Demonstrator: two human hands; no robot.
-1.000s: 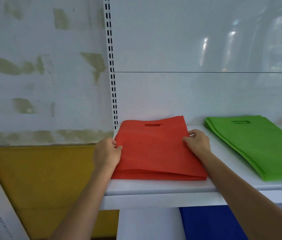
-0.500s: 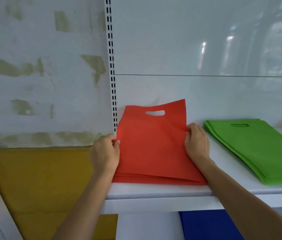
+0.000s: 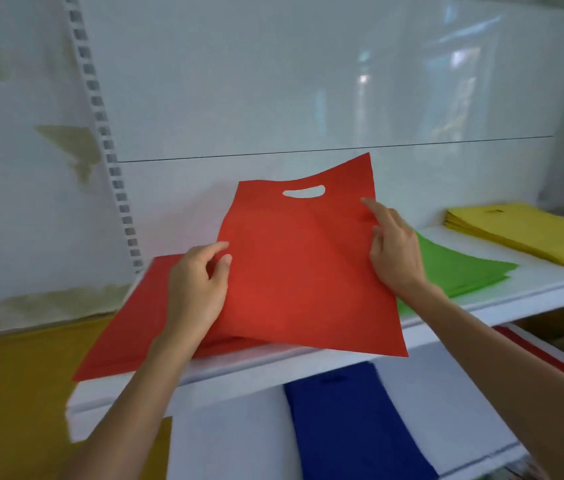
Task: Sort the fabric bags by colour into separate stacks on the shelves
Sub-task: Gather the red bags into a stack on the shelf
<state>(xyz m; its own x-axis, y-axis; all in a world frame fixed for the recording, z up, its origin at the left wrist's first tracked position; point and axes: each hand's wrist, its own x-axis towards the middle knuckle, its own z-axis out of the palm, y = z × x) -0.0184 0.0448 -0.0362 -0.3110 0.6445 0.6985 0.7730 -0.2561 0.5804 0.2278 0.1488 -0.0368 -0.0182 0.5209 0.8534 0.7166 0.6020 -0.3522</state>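
A red fabric bag with a cut-out handle is lifted off the red stack and tilts up toward the back panel. My left hand pinches its left edge between thumb and fingers. My right hand holds its right edge, with the index finger stretched along the fabric. The red stack lies on the white shelf at the left. A green stack lies to the right, partly hidden by the lifted bag and my right hand. A yellow stack sits at the far right.
A blue bag stack lies on the lower shelf, and a red-edged stack shows at the lower right. A slotted white upright stands at the shelf's left end. A patchy wall with a yellow lower band is to the left.
Both hands have raised the top red bag off the stack and swung it to the right. The view has shifted left and tilted, bringing the yellow stack into sight.
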